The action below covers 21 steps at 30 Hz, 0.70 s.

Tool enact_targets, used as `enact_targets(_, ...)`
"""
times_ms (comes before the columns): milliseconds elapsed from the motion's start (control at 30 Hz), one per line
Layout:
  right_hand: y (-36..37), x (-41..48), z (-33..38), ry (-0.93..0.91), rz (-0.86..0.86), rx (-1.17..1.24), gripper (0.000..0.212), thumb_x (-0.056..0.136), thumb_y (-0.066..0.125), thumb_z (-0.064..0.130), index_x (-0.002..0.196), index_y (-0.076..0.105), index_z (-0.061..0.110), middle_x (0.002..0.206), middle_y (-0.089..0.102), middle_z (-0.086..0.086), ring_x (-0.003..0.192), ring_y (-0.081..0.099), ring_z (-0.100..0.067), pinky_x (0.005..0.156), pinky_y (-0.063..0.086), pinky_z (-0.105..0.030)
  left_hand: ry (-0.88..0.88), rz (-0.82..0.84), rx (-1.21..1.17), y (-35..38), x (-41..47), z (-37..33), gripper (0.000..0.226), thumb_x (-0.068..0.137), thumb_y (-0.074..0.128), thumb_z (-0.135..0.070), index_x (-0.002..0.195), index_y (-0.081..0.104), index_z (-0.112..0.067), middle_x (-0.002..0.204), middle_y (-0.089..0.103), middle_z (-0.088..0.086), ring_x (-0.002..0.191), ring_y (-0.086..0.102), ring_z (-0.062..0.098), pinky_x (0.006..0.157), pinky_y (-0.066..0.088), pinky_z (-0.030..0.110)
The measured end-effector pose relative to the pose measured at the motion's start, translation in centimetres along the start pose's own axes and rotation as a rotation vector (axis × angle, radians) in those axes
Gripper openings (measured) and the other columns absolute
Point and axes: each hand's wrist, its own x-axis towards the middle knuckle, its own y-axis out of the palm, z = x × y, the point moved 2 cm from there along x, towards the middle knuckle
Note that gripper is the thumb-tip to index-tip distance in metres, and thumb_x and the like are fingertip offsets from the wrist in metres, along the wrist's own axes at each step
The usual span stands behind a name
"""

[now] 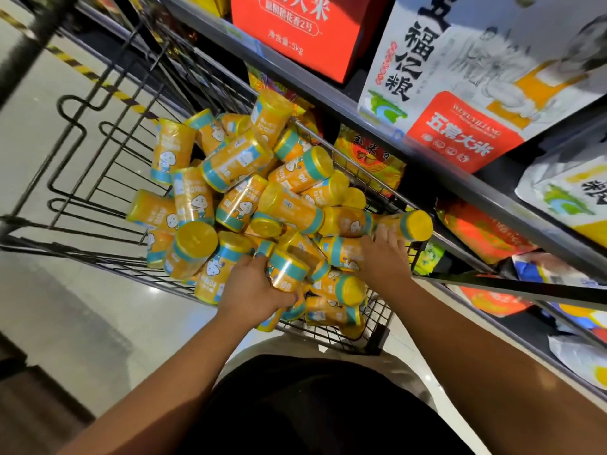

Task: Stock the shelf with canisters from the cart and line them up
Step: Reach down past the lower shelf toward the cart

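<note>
A black wire cart (82,178) holds a heap of several yellow canisters (236,165) with teal bands and yellow lids. My left hand (256,287) grips one canister (287,270) at the near end of the heap, fingers curled round its side. My right hand (384,254) reaches into the pile on the right and lies over a canister (345,251) there, just below another canister (410,226) that rests on the cart's right rim. How firmly the right hand holds is hidden by the hand itself.
A dark shelf unit (427,159) runs along the right, close to the cart. Red and white rice boxes (460,93) stand on its upper level, bagged goods (486,234) on the lower ones. Pale floor tiles (65,323) lie to the left.
</note>
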Motion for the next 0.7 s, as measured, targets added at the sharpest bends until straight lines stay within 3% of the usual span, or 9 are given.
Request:
enact_targets(100, -1.4, -2.0, -1.0, 0.110, 0.062, 0.224, 0.071, 0.084, 0.071, 0.056, 0.137, 0.042, 0.018, 0.139, 0.053, -0.012, 0.125, 0.052, -0.033, 0.093, 0.048, -0.042, -0.025, 0.035, -0.037, -0.1, -0.3, -0.7, 0.076, 0.051, 0.086, -0.054, 0.112, 0.057, -0.019, 0.106, 0.053, 0.003, 0.098, 0.054, 0.022, 0.075, 0.042, 0.033)
enact_targets(200, -3.5, -5.1, -1.8, 0.221, 0.067, 0.516, 0.069, 0.077, 0.078, 0.057, 0.125, 0.048, 0.019, 0.110, 0.061, -0.006, 0.100, 0.061, -0.029, 0.072, 0.044, -0.034, 0.031, 0.058, -0.060, -0.7, -0.6, -2.0, 0.075, 0.052, 0.084, -0.052, 0.112, 0.053, -0.021, 0.102, 0.062, 0.002, 0.093, 0.060, 0.025, 0.070, 0.046, 0.035)
enact_targets(267, -4.3, -6.9, -2.3, 0.256, 0.062, 0.743, 0.063, 0.074, 0.083, 0.054, 0.117, 0.052, 0.021, 0.101, 0.058, 0.001, 0.091, 0.057, -0.023, 0.072, 0.044, -0.033, 0.044, 0.089, -0.118, -1.2, -0.7, -2.8, 0.075, 0.053, 0.084, -0.053, 0.113, 0.049, -0.023, 0.095, 0.065, -0.002, 0.085, 0.063, 0.022, 0.067, 0.051, 0.036)
enact_targets(333, -5.0, -8.6, -2.2, 0.254, 0.062, 1.026, 0.052, 0.076, 0.085, 0.044, 0.114, 0.056, 0.022, 0.104, 0.065, 0.003, 0.090, 0.063, -0.018, 0.075, 0.052, -0.035, 0.053, 0.144, -0.238, -1.8, -0.5, -3.6, 0.068, 0.060, 0.089, -0.047, 0.110, 0.048, -0.027, 0.093, 0.066, -0.007, 0.082, 0.064, 0.015, 0.064, 0.050, 0.033)
enact_targets(433, -5.7, -10.8, -1.5, 0.158, 0.080, 1.502, 0.039, 0.084, 0.080, 0.024, 0.119, 0.064, 0.023, 0.114, 0.074, -0.001, 0.096, 0.072, -0.019, 0.093, 0.058, -0.046, 0.044, 0.246, -0.458, -2.1, 0.0, -4.7, 0.061, 0.066, 0.091, -0.040, 0.111, 0.051, -0.033, 0.099, 0.068, -0.006, 0.087, 0.067, 0.015, 0.068, 0.052, 0.034)
enact_targets(567, -5.5, -13.2, -1.1, 0.054, 0.036, 1.813, 0.060, 0.080, 0.076, 0.030, 0.137, 0.058, 0.022, 0.128, 0.069, -0.007, 0.116, 0.067, -0.033, 0.103, 0.049, -0.060, 0.013, 0.329, -0.676, -2.2, 0.5, -6.6, 0.080, 0.051, 0.088, -0.051, 0.120, 0.050, -0.035, 0.112, 0.069, -0.003, 0.097, 0.069, 0.019, 0.086, 0.057, 0.047)
enact_targets(700, -5.2, -15.6, -1.4, 0.063, -0.051, 1.975, 0.066, 0.076, 0.076, 0.026, 0.138, 0.056, 0.016, 0.128, 0.068, -0.014, 0.115, 0.066, -0.037, 0.096, 0.054, -0.054, 0.049, 0.406, -0.723, -1.7, 0.8, -8.2, 0.122, 0.040, 0.089, -0.072, 0.144, 0.041, -0.031, 0.142, 0.056, -0.005, 0.124, 0.058, 0.024, 0.103, 0.048, 0.054)
